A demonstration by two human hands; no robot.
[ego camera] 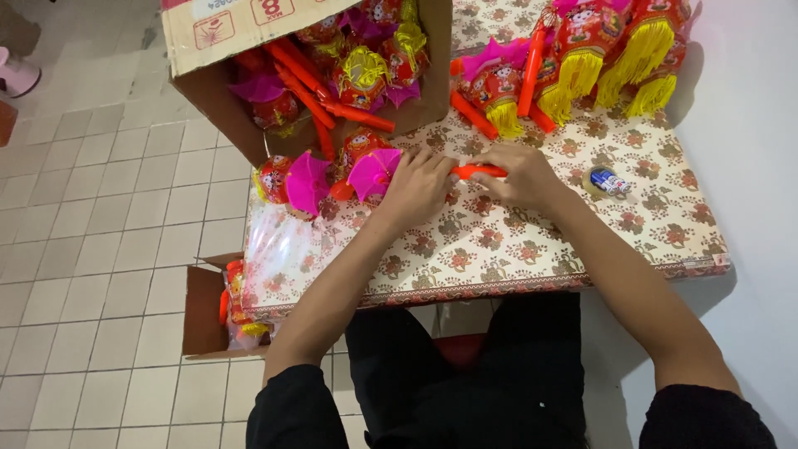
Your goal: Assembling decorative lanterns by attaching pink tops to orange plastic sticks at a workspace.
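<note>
Both hands meet on one orange stick [480, 171] that lies flat on the table [532, 249]. The right hand [522, 176] grasps it from above near the middle, and the left hand [420, 185] closes on its other end, just beside a pink lantern [374, 173], probably to keep the stick steady. The table top has a flower-pattern cover. A small roll of tape [609, 181] lies near the right hand. At the far left corner a big cardboard box [218, 100] is tipped open toward the person, so the red and pink lanterns with orange sticks inside are easy to reach. A heap of lanterns with yellow fringe [582, 58] rests at the far right. On the floor, a smaller box [204, 312] holds some more.
</note>
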